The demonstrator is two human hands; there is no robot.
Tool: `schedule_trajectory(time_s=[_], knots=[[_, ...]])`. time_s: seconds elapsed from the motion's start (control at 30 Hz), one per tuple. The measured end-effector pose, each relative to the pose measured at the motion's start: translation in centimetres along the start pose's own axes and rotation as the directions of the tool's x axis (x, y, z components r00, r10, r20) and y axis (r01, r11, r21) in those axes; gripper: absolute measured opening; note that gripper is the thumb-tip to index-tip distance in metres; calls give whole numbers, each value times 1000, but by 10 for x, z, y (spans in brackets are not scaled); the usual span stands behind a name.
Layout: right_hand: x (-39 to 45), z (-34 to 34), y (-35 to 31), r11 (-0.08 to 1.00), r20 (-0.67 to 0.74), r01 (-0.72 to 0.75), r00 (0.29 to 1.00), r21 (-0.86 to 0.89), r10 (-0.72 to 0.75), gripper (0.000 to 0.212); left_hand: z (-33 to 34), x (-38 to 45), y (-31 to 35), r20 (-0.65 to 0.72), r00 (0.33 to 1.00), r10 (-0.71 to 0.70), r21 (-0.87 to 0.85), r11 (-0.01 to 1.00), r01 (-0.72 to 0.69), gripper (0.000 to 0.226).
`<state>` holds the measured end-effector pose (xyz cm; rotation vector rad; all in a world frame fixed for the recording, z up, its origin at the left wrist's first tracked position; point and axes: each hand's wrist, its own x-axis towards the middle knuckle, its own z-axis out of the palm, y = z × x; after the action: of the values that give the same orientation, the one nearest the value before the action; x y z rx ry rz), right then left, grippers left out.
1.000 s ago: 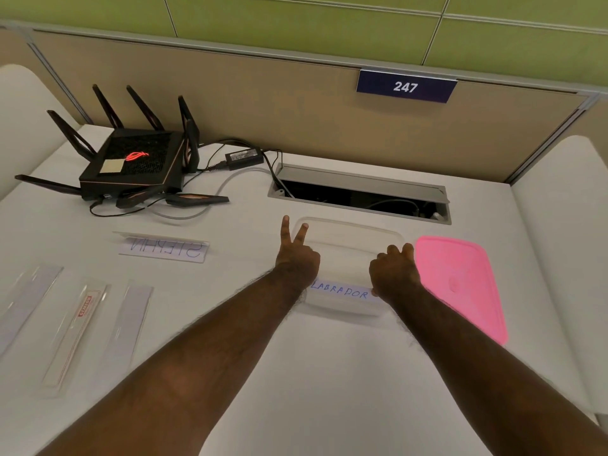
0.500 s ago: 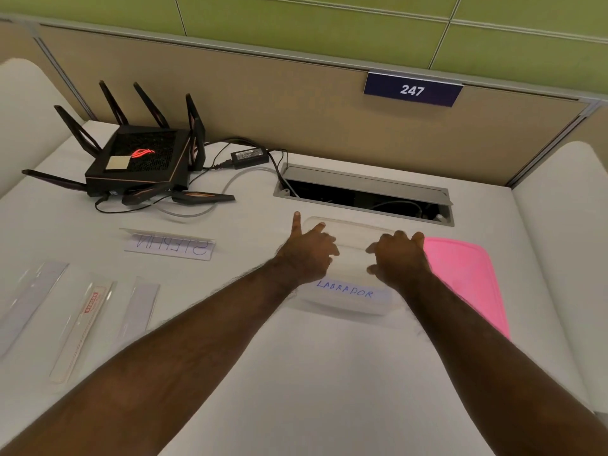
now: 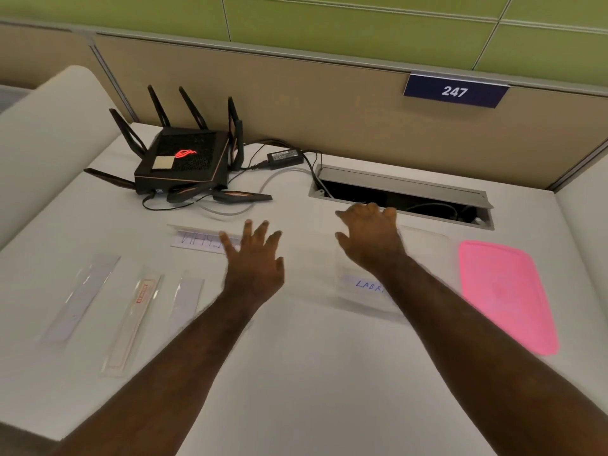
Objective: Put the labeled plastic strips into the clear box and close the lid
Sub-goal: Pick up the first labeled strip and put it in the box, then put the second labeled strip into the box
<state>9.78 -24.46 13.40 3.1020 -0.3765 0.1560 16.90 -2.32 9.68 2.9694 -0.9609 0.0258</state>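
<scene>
i see my left hand (image 3: 255, 258) spread wide, holding nothing, its fingertips over a written strip (image 3: 197, 240). my right hand (image 3: 371, 238) hangs loose and empty above the clear box (image 3: 424, 245), which has a strip inside. the pink lid (image 3: 503, 291) lies just beside it; three strips (image 3: 131, 311) wait at left.

- The clear box (image 3: 424, 245) sits open on the white desk, its walls faint, partly hidden by an arm.
- A strip (image 3: 368, 285) in blue handwriting, reading "LABR" before the arm covers it, lies at the box's near side.
- The pink lid (image 3: 506, 294) lies flat just right of the box.
- A handwritten strip (image 3: 197, 240) lies left of the box, its lettering upside down.
- Three more strips lie at the left, roughly parallel: a pale one (image 3: 80, 296), a red-labelled one (image 3: 133, 319), another pale one (image 3: 186, 299).
</scene>
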Motion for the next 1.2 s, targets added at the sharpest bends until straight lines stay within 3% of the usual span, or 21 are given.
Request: schedule_trajectory(time_s=[0.17,0.33,0.5,0.67,0.77,0.9,1.1,1.2], knots=[[-3,33,-76,976,59,172,982,131,-181,55,20,-62,-62,101,958,-270,-11,962,272,66],[-17,69,-149,922,242,276,908,272,-343,67,34,-125,-97,165,875,-455,1,887,461,73],[-32,96,-209,839,319,437,785,323,-532,80,44,-171,-120,195,858,-475,-35,871,490,74],[-41,110,-244,789,380,533,691,307,-615,88,47,-189,-118,165,839,-518,-154,827,541,42],[-42,110,-250,790,371,522,698,321,-612,88,43,-187,-117,202,780,-593,-285,726,626,27],[-41,105,-242,802,303,486,751,347,-587,86,30,-176,-116,235,762,-604,-445,630,636,23],[-29,92,-202,812,119,458,841,363,-527,98,-10,-149,-118,203,842,-499,-692,536,484,22],[-17,78,-174,833,17,444,879,331,-476,97,-33,-133,-117,274,869,-413,-796,410,446,20]])
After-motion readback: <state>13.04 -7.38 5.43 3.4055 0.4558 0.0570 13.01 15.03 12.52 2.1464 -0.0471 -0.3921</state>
